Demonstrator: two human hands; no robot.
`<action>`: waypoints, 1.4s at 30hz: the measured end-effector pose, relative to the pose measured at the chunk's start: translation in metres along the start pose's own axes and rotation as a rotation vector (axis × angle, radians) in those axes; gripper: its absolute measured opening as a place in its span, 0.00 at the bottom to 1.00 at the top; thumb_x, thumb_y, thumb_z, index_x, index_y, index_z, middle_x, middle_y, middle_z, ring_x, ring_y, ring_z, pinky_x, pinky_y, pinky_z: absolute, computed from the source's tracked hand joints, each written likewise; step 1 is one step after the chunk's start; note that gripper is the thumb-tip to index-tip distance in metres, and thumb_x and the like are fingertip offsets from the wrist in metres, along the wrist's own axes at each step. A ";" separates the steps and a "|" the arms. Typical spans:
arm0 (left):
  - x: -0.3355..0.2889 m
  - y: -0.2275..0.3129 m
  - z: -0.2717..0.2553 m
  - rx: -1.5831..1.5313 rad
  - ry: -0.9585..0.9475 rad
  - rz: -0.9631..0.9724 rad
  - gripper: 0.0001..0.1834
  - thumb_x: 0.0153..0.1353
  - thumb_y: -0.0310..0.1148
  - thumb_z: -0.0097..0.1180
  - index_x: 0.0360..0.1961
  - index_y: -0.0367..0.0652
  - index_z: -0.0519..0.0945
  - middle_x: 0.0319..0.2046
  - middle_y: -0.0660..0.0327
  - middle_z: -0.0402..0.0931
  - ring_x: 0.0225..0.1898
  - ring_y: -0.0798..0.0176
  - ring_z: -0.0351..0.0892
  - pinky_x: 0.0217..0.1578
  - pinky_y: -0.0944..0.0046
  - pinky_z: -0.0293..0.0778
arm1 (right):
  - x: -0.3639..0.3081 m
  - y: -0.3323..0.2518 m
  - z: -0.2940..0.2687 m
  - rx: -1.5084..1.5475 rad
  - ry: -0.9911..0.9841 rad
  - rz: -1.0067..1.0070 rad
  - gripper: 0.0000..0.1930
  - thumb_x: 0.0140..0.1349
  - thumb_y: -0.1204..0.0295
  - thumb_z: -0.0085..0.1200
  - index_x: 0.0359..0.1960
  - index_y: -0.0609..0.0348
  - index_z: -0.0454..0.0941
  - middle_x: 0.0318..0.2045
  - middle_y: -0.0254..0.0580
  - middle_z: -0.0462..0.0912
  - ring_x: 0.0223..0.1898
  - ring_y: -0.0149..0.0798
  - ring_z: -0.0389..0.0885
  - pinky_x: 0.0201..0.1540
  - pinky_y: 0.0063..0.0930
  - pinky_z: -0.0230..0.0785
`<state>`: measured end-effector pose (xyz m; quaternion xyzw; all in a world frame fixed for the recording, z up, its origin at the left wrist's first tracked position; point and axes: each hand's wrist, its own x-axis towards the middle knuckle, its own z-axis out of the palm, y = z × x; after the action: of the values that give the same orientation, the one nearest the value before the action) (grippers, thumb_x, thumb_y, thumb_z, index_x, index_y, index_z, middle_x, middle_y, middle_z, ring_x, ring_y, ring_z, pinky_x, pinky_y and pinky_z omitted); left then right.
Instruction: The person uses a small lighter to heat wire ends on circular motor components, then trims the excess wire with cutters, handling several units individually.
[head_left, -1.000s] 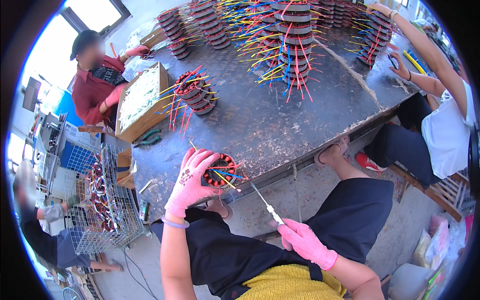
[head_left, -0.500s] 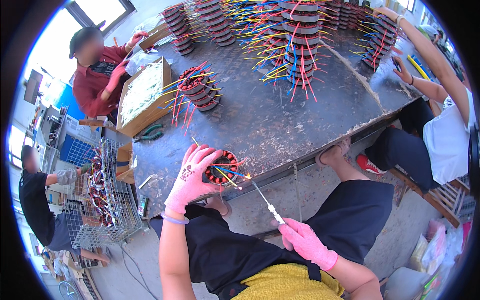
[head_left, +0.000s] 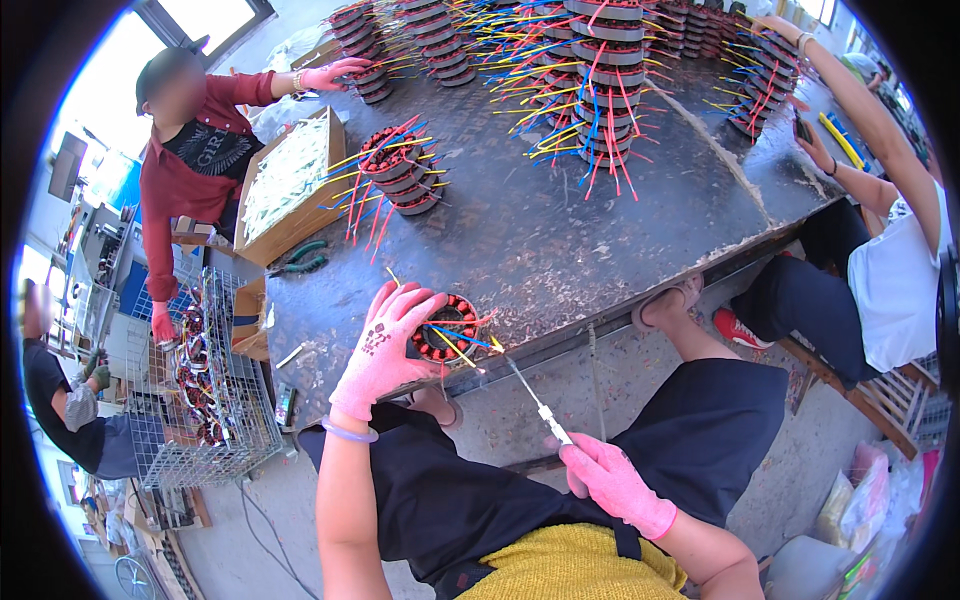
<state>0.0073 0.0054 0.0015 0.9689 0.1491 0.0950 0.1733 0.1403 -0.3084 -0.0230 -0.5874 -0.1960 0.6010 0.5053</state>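
Note:
My left hand (head_left: 385, 348), in a pink glove, is closed round the left side of a stator (head_left: 470, 320), a ring with red windings, at the table's near edge. Red, blue and yellow wire leads stick out of the ring to the right. In my right hand (head_left: 620, 488), also gloved in pink, is a long-necked lighter (head_left: 546, 414) with a white handle and a thin metal tube. A small flame (head_left: 497, 345) burns at its tip, right at the ends of the leads.
A short stator stack (head_left: 408, 184) stands beyond my left hand, with taller stacks (head_left: 610, 90) farther back. Green-handled pliers (head_left: 300, 258) lie beside a cardboard box (head_left: 262, 232) of pale pieces. A wire cart (head_left: 240, 420) is at left; co-workers are on both sides.
The flame looks larger, and my hands have barely moved. The co-worker in red has stretched one arm toward the back stacks and lowered the other to the cart.

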 end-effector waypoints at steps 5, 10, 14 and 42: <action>0.000 0.001 0.000 0.002 -0.011 -0.016 0.49 0.34 0.37 0.76 0.64 0.49 0.74 0.60 0.56 0.72 0.69 0.49 0.62 0.75 0.46 0.49 | 0.003 0.006 -0.001 0.003 -0.006 -0.001 0.20 0.76 0.62 0.43 0.59 0.63 0.75 0.20 0.27 0.68 0.22 0.22 0.65 0.26 0.21 0.59; -0.001 -0.001 0.001 0.021 -0.011 -0.014 0.50 0.32 0.36 0.77 0.64 0.48 0.74 0.61 0.56 0.72 0.70 0.49 0.62 0.74 0.46 0.49 | 0.002 0.005 0.000 0.011 -0.005 -0.019 0.19 0.76 0.63 0.42 0.58 0.64 0.75 0.20 0.28 0.68 0.21 0.22 0.66 0.26 0.22 0.60; -0.003 -0.002 0.001 0.025 0.003 -0.020 0.51 0.31 0.36 0.78 0.64 0.47 0.74 0.62 0.57 0.72 0.70 0.49 0.62 0.74 0.45 0.50 | 0.001 0.003 -0.001 -0.023 -0.010 -0.012 0.19 0.76 0.63 0.43 0.58 0.64 0.75 0.20 0.29 0.68 0.21 0.23 0.66 0.26 0.22 0.60; -0.001 0.000 0.001 0.002 -0.005 -0.039 0.50 0.32 0.36 0.77 0.64 0.48 0.74 0.62 0.55 0.71 0.70 0.48 0.61 0.74 0.46 0.50 | 0.002 0.008 -0.002 -0.002 -0.007 -0.027 0.19 0.76 0.63 0.43 0.59 0.63 0.75 0.20 0.29 0.69 0.21 0.23 0.67 0.26 0.23 0.61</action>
<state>0.0062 0.0047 0.0003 0.9662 0.1678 0.0891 0.1743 0.1399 -0.3109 -0.0313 -0.5832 -0.2061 0.5960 0.5121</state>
